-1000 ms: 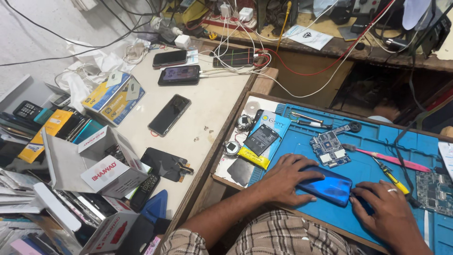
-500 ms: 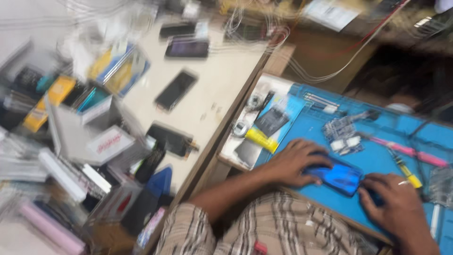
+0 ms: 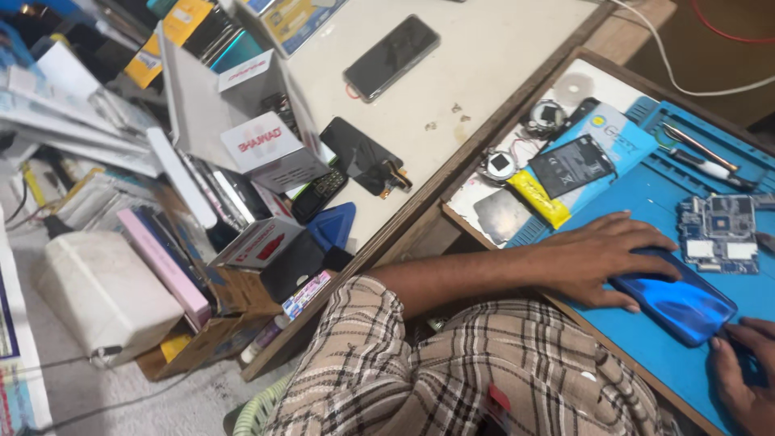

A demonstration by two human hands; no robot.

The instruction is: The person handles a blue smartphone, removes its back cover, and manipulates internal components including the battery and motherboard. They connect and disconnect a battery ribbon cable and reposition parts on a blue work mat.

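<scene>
Boxes crowd the left: a white plastic case (image 3: 105, 295) on the floor, a pink flat box (image 3: 165, 266) leaning beside it, and an open white carton (image 3: 262, 145) among stacked packages; what the carton holds is too jumbled to make out beyond a dark keypad phone (image 3: 321, 194) at its foot. A blue triangular pick (image 3: 333, 224) lies just beside that phone.

Further right, a cream surface (image 3: 484, 56) carries a black phone (image 3: 391, 56) lying flat and a loose black screen panel (image 3: 363, 157) with its ribbon. A wooden edge divides this from a blue work mat (image 3: 646, 194), which has a grooved tray section along its far rim holding slim metal tools (image 3: 702, 153). On the mat's near-left part sit a black battery (image 3: 571, 165) on a pale blue packet, a yellow strip (image 3: 537, 198) and two small round parts.

The left hand (image 3: 601, 258) lies palm down, its fingers (image 3: 646, 242) spread and pressing on the near end of a glossy blue phone (image 3: 674, 299) lying flat on the mat. The right hand (image 3: 747, 371), cut off by the frame's corner, touches the phone's other end with its fingertips; whether they pinch it I cannot tell. A bare circuit board (image 3: 720, 234) lies just beyond the phone. A checked shirt fills the bottom.
</scene>
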